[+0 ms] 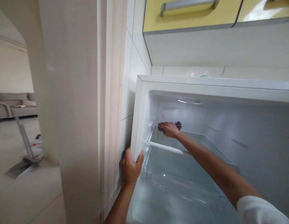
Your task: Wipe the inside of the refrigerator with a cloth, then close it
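An open fridge [205, 85] with white walls stands before me. My right hand [169, 129] reaches deep inside, its fingers closed on a dark grey cloth [178, 125] that sticks out on both sides of the hand. The cloth is at the back left of the upper glass shelf [193, 137], close to the rear wall. My left hand [131, 166] grips the fridge's left front edge, thumb on the inner side and fingers round the outside, where they are partly hidden.
Below the upper shelf is a clear plastic drawer [181, 186]. Yellow cabinets [193, 15] hang above, and a clear plastic bag [198, 72] lies on the fridge top. A door frame [111, 93] stands close on the left. Beyond it are a dustpan [24, 166] and a sofa [16, 104].
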Available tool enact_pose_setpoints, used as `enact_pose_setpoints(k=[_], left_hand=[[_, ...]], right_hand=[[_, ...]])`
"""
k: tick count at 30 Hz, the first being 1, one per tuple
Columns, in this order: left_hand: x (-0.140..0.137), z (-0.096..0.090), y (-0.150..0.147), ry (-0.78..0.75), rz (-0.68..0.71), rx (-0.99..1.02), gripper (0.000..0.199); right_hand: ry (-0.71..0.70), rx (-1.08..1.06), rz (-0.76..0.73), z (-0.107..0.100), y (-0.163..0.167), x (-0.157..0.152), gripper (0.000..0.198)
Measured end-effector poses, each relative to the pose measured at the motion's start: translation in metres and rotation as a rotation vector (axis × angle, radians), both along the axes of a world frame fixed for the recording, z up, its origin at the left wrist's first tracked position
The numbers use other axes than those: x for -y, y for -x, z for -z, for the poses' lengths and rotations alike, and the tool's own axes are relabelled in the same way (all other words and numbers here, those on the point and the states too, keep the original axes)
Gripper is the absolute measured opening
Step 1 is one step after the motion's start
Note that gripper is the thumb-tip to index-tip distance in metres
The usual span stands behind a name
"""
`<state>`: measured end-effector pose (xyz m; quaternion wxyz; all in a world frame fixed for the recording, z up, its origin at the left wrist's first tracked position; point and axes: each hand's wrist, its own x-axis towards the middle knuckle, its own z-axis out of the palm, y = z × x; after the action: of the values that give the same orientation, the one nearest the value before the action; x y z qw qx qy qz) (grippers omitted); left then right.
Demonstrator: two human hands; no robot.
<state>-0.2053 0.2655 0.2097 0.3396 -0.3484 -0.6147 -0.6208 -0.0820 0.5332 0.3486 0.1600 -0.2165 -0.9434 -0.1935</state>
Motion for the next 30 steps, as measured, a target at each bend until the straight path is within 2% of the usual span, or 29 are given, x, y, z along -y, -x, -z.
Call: enact_pose_setpoints(k=[5, 9, 13, 16, 21, 26, 30], left_hand=[[0.002, -0.001, -0.001, -0.019, 0.010, -0.037, 0.040], [0.002, -0.001, 0.000, -0.034, -0.015, -0.061, 0.041], [0.002, -0.002, 0.000, -0.042, -0.047, -0.089, 0.042], [0.002, -0.003, 0.000, -0.041, -0.061, -0.102, 0.043], [-0.002, 0.002, 0.002, -0.007, -0.096, -0.090, 0.047], [-0.006, 0.007, 0.006, 0.040, -0.106, -0.018, 0.054], [-0.007, 0.006, 0.008, 0.069, -0.123, 0.002, 0.063]], right_hand=[[-0.037, 0.079, 0.024, -0.006, 0.041, -0.011, 0.047], [-0.034, 0.085, 0.088, -0.008, 0.061, -0.024, 0.040], [-0.014, 0.083, 0.158, -0.009, 0.068, -0.028, 0.036], [0.006, 0.081, 0.223, -0.011, 0.059, -0.027, 0.037], [0.027, 0.050, 0.393, -0.011, 0.012, -0.033, 0.038], [0.069, 0.032, 0.627, -0.011, -0.072, -0.037, 0.038], [0.132, 0.040, 0.789, -0.016, -0.130, -0.027, 0.037]])
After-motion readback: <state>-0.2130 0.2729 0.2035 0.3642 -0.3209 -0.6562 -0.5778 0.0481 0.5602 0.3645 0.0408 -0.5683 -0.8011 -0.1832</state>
